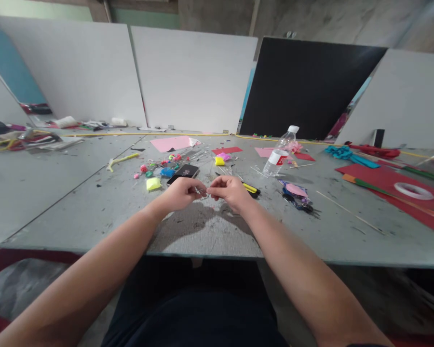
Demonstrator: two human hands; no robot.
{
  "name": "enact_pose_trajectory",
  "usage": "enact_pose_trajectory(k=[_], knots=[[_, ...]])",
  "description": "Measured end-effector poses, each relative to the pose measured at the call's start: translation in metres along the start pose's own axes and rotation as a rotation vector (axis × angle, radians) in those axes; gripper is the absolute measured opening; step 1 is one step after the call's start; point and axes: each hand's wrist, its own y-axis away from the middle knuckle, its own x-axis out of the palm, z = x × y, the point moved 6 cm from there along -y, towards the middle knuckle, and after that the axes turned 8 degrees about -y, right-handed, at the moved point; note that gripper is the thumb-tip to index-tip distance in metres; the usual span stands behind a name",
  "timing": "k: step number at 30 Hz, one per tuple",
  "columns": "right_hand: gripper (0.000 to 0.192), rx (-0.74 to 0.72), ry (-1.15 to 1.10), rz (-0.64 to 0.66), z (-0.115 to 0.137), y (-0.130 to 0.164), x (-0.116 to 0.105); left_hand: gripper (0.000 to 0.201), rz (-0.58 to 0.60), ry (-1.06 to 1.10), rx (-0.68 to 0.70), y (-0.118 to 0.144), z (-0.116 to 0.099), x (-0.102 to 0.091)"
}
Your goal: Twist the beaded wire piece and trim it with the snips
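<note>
The left hand [184, 194] and right hand [230, 193] meet just above the table [198, 238], near its front edge, their fingers pinched on a small, thin piece [203, 194] held between them; it is too small to make out clearly. A black phone [186, 172] lies just beyond the left hand, with a pale yellow packet [154, 184] to its left. A yellow-and-black cutter [251, 188] lies just beside the right hand, and black-handled scissors [298, 204] lie farther right.
</note>
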Motion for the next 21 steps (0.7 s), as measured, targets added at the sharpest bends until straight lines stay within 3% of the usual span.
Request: enact_pose_trajectory(k=[5, 12, 21], knots=[[0.027, -0.027, 0.071, -0.019, 0.001, -0.003, -0.002, 0.017, 0.031, 0.123, -0.064, -0.003, 0.004, 0.003], [0.013, -0.397, 0.456, -0.058, 0.023, 0.003, 0.001, 0.018, -0.017, 0.447, -0.215, -0.005, 0.014, 0.008], [0.016, -0.271, 0.454, -0.036, 0.013, 0.002, -0.001, 0.011, 0.010, 0.474, -0.185, -0.010, 0.014, 0.012]])
